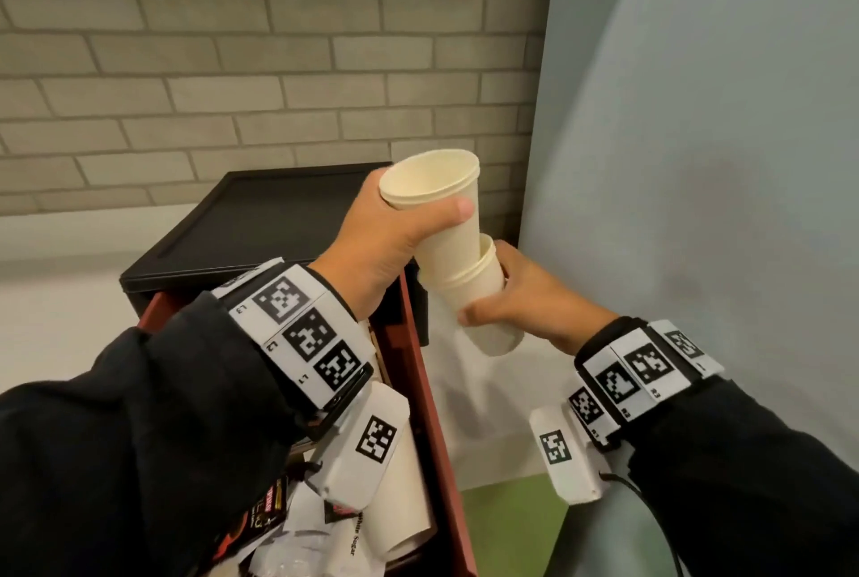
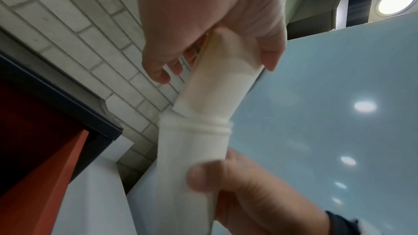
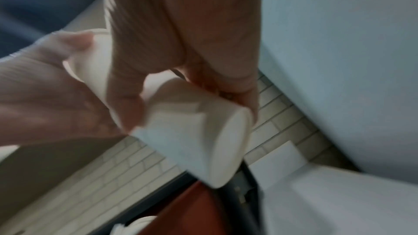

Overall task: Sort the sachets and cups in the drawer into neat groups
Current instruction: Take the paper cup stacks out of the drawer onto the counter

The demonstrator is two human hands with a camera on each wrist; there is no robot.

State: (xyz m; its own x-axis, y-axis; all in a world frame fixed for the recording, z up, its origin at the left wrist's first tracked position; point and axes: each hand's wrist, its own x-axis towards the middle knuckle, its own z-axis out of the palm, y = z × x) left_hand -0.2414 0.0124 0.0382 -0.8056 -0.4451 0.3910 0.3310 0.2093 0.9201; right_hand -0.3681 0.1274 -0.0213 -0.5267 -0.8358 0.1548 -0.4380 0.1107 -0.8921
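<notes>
Both hands are raised above the open red drawer (image 1: 418, 395). My left hand (image 1: 420, 216) grips an upper cream paper cup (image 1: 441, 183) near its rim, thumb across the front; a double rim shows, so it may be a nested pair. The upper cup's base sits inside the mouth of a lower cream cup (image 1: 492, 334), which my right hand (image 1: 485, 292) holds round its side. The left wrist view shows the upper cup (image 2: 214, 92) entering the lower cup (image 2: 192, 149). In the blurred right wrist view the lower cup (image 3: 192, 131) is nearest.
Inside the drawer lie more cream cups (image 1: 404, 488) on their sides and several mixed sachets (image 1: 297, 525), partly hidden by my left sleeve. The black cabinet top (image 1: 260, 223) is behind, a grey brick wall (image 1: 232, 65) beyond, and a blue-grey panel (image 1: 697, 158) close on the right.
</notes>
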